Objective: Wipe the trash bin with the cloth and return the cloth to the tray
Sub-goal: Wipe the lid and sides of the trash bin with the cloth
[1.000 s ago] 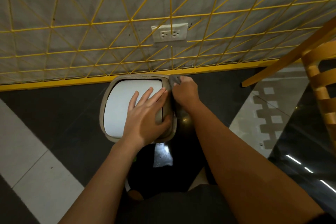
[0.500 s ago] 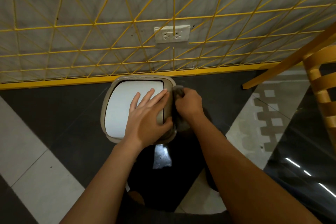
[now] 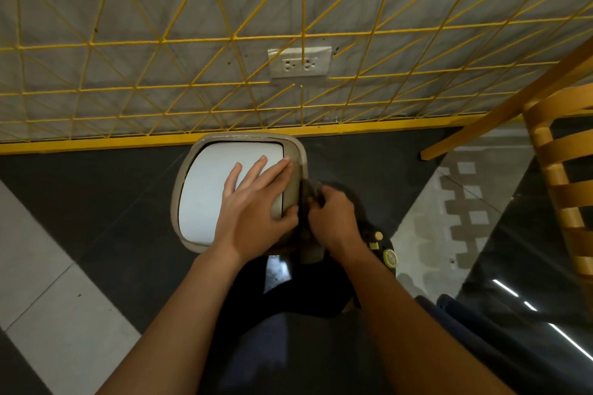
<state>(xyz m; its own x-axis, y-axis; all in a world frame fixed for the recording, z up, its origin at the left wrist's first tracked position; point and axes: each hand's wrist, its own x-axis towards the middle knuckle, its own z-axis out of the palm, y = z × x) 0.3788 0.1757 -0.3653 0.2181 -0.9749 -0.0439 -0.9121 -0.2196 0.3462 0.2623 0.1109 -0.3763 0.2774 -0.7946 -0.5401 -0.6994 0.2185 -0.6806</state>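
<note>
The trash bin (image 3: pixel 192 176) stands on the dark floor by the wall; it has a beige rim and a white lid. My left hand (image 3: pixel 253 202) lies flat on the lid with straight fingers and the thumb against the rim's right side. My right hand (image 3: pixel 333 218) grips a dark grey cloth (image 3: pixel 309 194) and presses it against the bin's right outer side. Most of the cloth is hidden under my fingers. No tray is in view.
A grey wall with a yellow wire grid (image 3: pixel 224 42) and a power socket (image 3: pixel 300 62) rises right behind the bin. A wooden chair (image 3: pixel 564 176) stands at the right. A dark shoe with small charms (image 3: pixel 382 247) is below my right hand.
My right hand has slid the cloth from the bin's far right corner down along its right side toward me. My left hand stayed flat on the lid.
</note>
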